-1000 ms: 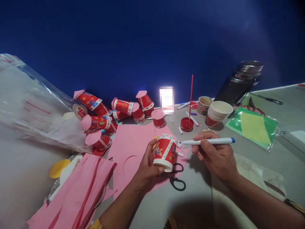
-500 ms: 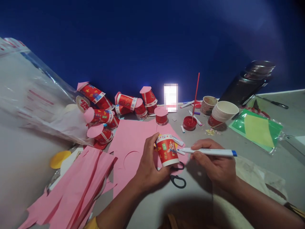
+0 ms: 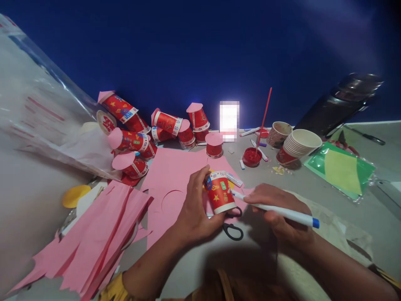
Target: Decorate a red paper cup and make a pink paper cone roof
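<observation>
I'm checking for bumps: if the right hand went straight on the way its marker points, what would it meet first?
Probably the red paper cup held by the left hand: the marker in the right hand points at its side, though depth is unclear.

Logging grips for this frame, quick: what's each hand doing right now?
Left hand: closed around a red paper cup.
Right hand: closed on a white marker with a blue end.

Two hands (image 3: 197, 211). One held cup (image 3: 220, 195), one held marker (image 3: 291, 215). One flask (image 3: 332, 103). Pink-topped cups (image 3: 198, 118): probably seven.
</observation>
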### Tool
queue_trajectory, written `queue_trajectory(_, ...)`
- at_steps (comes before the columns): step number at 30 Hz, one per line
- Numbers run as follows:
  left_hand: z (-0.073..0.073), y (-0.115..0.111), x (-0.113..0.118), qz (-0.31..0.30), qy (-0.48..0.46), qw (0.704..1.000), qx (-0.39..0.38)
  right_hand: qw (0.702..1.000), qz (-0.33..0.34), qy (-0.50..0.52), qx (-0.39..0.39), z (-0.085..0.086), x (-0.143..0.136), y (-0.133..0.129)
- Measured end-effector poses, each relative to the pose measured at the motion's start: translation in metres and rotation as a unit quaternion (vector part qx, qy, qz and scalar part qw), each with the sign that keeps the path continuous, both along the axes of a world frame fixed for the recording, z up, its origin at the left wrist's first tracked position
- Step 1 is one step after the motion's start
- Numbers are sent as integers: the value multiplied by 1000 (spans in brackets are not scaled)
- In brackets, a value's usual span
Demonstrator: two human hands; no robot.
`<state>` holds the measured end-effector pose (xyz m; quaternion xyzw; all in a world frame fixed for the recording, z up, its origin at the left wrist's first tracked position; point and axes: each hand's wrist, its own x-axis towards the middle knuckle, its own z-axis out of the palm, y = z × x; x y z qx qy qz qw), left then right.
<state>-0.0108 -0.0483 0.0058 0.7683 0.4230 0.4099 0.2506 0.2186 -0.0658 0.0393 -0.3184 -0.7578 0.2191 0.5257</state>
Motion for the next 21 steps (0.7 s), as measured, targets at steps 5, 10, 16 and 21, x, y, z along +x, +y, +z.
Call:
queue_trajectory(5, 7, 0, -1, -37, 41, 998, 0, 996, -77, -3, -52, -2, -4, -5)
queue_trajectory(10, 13, 0, 1, -49, 56, 997, 2, 998, -53, -36, -20, 0, -9, -6)
queue_trajectory(16, 14, -2, 0, -40, 53, 998, -2, 994, -78, -73, -15, 0, -13, -6)
queue_trajectory(21, 13, -3, 1, -44, 57, 997, 2, 993, -96, -65, -6, -7, -13, -8)
